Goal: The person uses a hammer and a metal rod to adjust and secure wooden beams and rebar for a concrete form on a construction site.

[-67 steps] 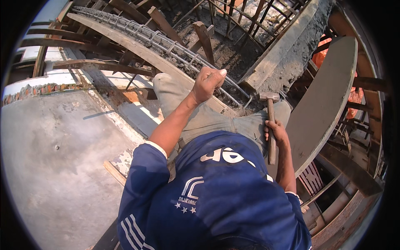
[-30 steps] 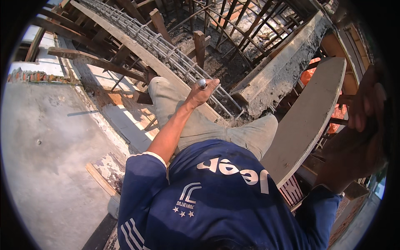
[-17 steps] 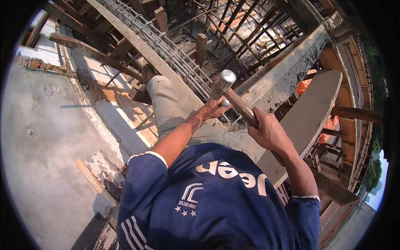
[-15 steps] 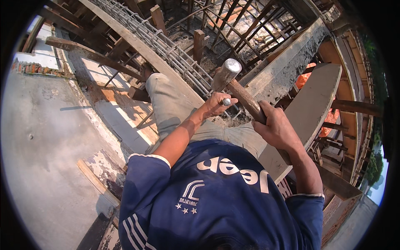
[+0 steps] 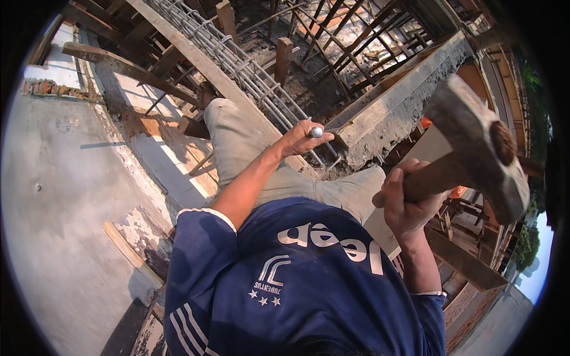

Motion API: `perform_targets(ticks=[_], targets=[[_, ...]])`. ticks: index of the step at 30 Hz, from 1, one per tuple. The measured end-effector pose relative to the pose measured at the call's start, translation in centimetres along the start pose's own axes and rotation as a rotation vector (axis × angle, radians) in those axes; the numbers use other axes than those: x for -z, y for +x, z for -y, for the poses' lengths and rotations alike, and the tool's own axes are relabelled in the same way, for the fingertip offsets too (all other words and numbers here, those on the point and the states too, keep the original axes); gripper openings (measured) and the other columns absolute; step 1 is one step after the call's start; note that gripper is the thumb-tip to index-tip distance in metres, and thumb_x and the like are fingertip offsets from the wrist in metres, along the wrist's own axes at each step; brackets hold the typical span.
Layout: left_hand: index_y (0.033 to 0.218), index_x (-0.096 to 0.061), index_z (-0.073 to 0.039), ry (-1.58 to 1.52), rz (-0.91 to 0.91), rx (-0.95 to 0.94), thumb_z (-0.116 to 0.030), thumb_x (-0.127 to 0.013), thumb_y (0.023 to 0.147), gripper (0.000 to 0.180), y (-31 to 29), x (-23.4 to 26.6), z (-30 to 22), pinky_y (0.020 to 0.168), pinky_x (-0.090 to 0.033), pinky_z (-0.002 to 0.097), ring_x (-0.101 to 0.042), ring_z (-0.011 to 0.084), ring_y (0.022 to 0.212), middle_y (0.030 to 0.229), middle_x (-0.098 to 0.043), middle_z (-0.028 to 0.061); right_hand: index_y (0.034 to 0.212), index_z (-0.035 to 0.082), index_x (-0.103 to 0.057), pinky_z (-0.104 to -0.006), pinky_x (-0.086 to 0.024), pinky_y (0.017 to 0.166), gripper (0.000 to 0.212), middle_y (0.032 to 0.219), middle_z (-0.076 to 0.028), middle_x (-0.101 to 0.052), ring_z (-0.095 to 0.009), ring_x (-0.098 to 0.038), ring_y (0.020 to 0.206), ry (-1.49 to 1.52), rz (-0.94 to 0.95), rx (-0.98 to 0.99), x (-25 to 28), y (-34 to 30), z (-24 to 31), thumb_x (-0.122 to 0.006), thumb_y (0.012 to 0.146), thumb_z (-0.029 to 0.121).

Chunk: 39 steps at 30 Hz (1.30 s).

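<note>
Open-air building site, strong sun. Left: smooth grey cement surface [image 5: 59, 196], wall or slab hard to say through the lens's bend; thin shadow [image 5: 104, 145] across it, broken red brick [image 5: 53, 89] along its far edge. Brown timbers [image 5: 119, 64] beyond its far right corner. Far right: green foliage [image 5: 527, 246], blue sky [image 5: 542, 252].

Hammer [image 5: 469, 133] right of rod [image 5: 315, 132]; rebar cage [image 5: 242, 69] beside plank [image 5: 218, 79].

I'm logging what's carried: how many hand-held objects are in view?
2: a hammer in the right hand and a round-ended metal piece, partly hidden, in the left hand.
</note>
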<state>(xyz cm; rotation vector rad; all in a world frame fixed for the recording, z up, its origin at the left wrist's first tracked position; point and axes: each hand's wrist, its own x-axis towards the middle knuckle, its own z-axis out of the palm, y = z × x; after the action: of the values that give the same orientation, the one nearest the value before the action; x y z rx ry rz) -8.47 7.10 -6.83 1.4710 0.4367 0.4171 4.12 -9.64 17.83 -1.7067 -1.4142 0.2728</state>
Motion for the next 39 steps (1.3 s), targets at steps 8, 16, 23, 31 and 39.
perform_targets(ticks=[8,16,23,31,39], targets=[[0.073,-0.054,-0.003,0.338,0.315,-0.171,-0.045,-0.08,0.079,0.05,-2.4,-5.4,1.9,0.058,-0.042,0.0411,-0.054,0.0286,0.06,0.063,-0.053,0.0136,0.088,0.0,-0.046,-0.0388,-0.046,0.052,0.018,0.058,-0.013,-0.049,-0.023,-0.059,0.051,-0.224,0.49,-0.653,2.5,-9.5,-6.3,-0.062,0.082,0.006],[0.06,-0.054,-0.004,0.45,0.467,-0.156,-0.06,-0.07,0.083,0.063,-3.2,-8.6,-1.0,0.054,-0.043,0.0455,-0.058,0.0401,0.06,0.06,-0.057,0.0173,0.094,-0.003,-0.052,-0.0341,-0.049,0.048,0.019,0.065,-0.009,-0.058,-0.018,-0.057,0.051,-0.016,0.243,-1.252,0.6,-20.4,-10.4,-0.059,0.081,0.01],[0.059,-0.066,-0.002,0.598,0.263,-0.092,-0.066,-0.058,0.088,0.071,-2.0,-12.5,-1.0,0.061,-0.054,0.0482,-0.065,0.0444,0.064,0.063,-0.063,0.0246,0.101,-0.001,-0.052,-0.0298,-0.046,0.044,0.024,0.069,-0.008,-0.058,-0.015,-0.055,0.049,0.242,0.16,-1.268,-0.7,-22.8,-13.6,-0.058,0.081,0.009],[0.055,-0.043,-0.003,0.631,-0.155,-0.351,-0.04,-0.068,0.093,0.059,-0.7,-4.8,-4.7,0.045,-0.035,0.0398,-0.043,0.03,0.043,0.049,-0.039,0.0126,0.101,0.0,-0.052,-0.0298,-0.046,0.044,0.021,0.069,-0.006,-0.057,-0.014,-0.055,0.05,0.331,0.136,-1.263,0.0,-22.8,-13.5,-0.059,0.083,0.007],[0.059,-0.031,-0.012,-0.136,-0.267,-0.14,-0.056,-0.04,0.103,0.063,-1.1,2.6,-12.7,0.049,-0.03,0.0281,-0.03,0.0108,0.049,0.054,-0.031,-0.0017,0.098,0.001,-0.052,-0.0264,-0.046,0.051,0.023,0.07,-0.003,-0.057,-0.011,-0.055,0.054,0.463,0.058,-0.967,2.1,-13.7,-9.8,-0.064,0.079,0.005]])
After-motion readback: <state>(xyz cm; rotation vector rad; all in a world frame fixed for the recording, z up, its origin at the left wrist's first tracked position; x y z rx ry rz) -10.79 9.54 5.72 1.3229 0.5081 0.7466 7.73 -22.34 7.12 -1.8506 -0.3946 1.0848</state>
